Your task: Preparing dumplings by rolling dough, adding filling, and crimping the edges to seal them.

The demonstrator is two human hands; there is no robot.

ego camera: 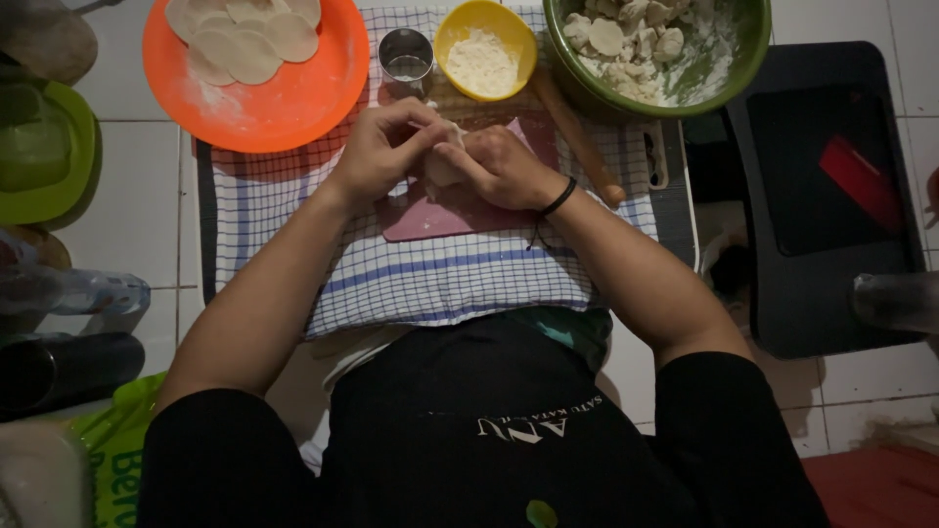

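Observation:
My left hand (383,149) and my right hand (501,166) meet over a pink cutting board (430,217) and pinch a pale piece of dough (442,166) between their fingertips. The board lies on a blue-checked white cloth (430,274). A black band circles my right wrist. A wooden rolling pin (579,137) lies just right of my right hand.
An orange plate (264,98) holds several flat dough rounds. Behind the board stand a small metal cup (405,57) and a yellow bowl (511,37) of flour. A green bowl (736,49) holds dough lumps. A black tray (831,293) lies to the right, green dishes (59,166) to the left.

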